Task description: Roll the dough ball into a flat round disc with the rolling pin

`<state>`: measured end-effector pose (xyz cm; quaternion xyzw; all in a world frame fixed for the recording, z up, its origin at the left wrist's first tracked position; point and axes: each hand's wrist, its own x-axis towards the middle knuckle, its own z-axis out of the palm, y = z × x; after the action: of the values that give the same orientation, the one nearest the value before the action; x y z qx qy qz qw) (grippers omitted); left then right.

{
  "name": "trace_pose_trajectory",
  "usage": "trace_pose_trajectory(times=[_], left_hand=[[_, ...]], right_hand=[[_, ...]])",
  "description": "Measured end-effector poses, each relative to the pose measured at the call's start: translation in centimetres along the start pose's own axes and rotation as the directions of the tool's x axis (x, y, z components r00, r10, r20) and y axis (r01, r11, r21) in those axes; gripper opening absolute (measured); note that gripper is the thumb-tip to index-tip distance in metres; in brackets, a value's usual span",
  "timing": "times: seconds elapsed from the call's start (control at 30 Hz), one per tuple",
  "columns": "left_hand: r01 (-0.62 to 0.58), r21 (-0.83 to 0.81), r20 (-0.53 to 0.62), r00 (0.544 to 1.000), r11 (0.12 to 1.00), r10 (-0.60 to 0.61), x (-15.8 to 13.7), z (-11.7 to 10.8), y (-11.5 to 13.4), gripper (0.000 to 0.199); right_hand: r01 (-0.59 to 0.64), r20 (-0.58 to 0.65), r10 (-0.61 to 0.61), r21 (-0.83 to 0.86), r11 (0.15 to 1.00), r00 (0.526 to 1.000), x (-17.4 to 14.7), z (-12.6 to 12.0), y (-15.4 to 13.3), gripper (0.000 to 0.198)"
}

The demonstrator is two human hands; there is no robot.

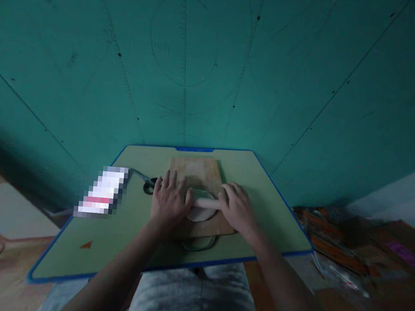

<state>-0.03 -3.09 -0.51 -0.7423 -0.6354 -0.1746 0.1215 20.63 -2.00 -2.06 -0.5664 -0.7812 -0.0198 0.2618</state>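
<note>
A pale rolling pin point(206, 203) lies crosswise over a round, flat, whitish piece of dough point(199, 215). Both rest on a wooden cutting board point(194, 166). At the pin's left end is my left hand point(170, 198), its fingers pointing forward over the pin and its thumb against it. My right hand point(237, 206) is curled over the opposite end. Parts of the pin and board are hidden under the hands. Just left of my left hand lies a pair of scissors point(149, 184), one handle partly covered by my fingers.
The small table point(112, 246) has a blue rim and stands against a green wall point(208, 68). A blurred-out bright rectangular object point(104, 190) is at its left edge. A small orange-brown scrap point(86, 245) lies front left. Cardboard and clutter point(334, 239) fill the floor at right.
</note>
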Motion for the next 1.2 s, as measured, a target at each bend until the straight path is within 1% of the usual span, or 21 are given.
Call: trace_pose_trajectory(times=[0.07, 0.17, 0.27, 0.33, 0.43, 0.53, 0.67, 0.73, 0.8, 0.87, 0.97, 1.07, 1.13, 1.2], left_hand=[[-0.022, 0.007, -0.001, 1.000, 1.000, 0.022, -1.2, -0.4, -0.1, 0.046], [-0.040, 0.014, -0.002, 0.999, 0.999, 0.040, -2.8, -0.7, -0.3, 0.048], [-0.028, 0.026, -0.004, 1.000, 0.999, 0.028, -3.7, -0.8, -0.2, 0.051], [-0.008, 0.032, 0.007, 1.000, 0.999, 0.008, -3.6, -0.9, 0.0, 0.053], [0.016, 0.034, 0.043, 0.999, 0.999, -0.017, -2.1, -0.9, 0.2, 0.051], [0.053, 0.039, 0.086, 0.995, 0.998, -0.056, 0.4, -0.7, 0.2, 0.049], [0.117, 0.041, 0.160, 0.979, 0.992, -0.122, 3.6, -0.1, -0.2, 0.052], [0.126, 0.041, 0.188, 0.973, 0.991, -0.132, 4.6, 0.2, -0.5, 0.053], [0.129, 0.045, 0.188, 0.973, 0.991, -0.135, 4.8, 0.4, -0.7, 0.054], [0.116, 0.059, 0.155, 0.980, 0.992, -0.124, 4.2, 0.4, -0.6, 0.055], [0.066, 0.080, 0.070, 0.995, 0.995, -0.071, 2.0, 0.1, -0.2, 0.053], [0.018, 0.075, -0.004, 1.000, 0.997, -0.017, -0.9, -0.4, 0.3, 0.053], [-0.004, 0.064, -0.035, 0.999, 0.998, 0.007, -2.7, -0.7, 0.4, 0.054], [-0.041, 0.051, -0.057, 0.997, 0.998, 0.044, -4.3, -0.8, 0.5, 0.054]], right_hand=[[0.013, -0.024, -0.013, -0.009, 1.000, 1.000, -1.3, -0.4, -0.6, 0.037], [0.034, -0.007, -0.035, -0.040, 0.999, 0.999, -2.4, -1.1, -1.4, 0.038], [0.036, 0.026, -0.035, -0.062, 0.997, 0.999, -2.5, -1.4, -1.8, 0.036], [0.022, 0.044, -0.019, -0.056, 0.998, 0.999, -1.8, -1.3, -1.7, 0.034], [-0.015, 0.092, 0.019, -0.047, 0.999, 0.996, 0.3, -0.7, -1.2, 0.030], [-0.077, 0.164, 0.084, -0.047, 0.996, 0.983, 3.1, 0.2, -0.5, 0.027], [-0.148, 0.232, 0.160, -0.071, 0.986, 0.959, 6.5, 1.0, 0.1, 0.025], [-0.161, 0.249, 0.181, -0.095, 0.982, 0.952, 7.6, 1.3, 0.1, 0.026], [-0.153, 0.252, 0.176, -0.109, 0.982, 0.951, 7.9, 1.4, 0.1, 0.028], [-0.125, 0.255, 0.148, -0.106, 0.987, 0.956, 7.4, 1.3, 0.1, 0.028], [-0.025, 0.253, 0.049, -0.095, 0.995, 0.966, 5.2, 0.9, 0.0, 0.030], [0.101, 0.190, -0.079, -0.109, 0.989, 0.979, 2.4, 0.1, -0.2, 0.038], [0.144, 0.141, -0.127, -0.125, 0.982, 0.982, 0.6, -0.5, -0.4, 0.045], [0.166, 0.119, -0.151, -0.124, 0.978, 0.981, -0.8, -0.9, -0.6, 0.051]])
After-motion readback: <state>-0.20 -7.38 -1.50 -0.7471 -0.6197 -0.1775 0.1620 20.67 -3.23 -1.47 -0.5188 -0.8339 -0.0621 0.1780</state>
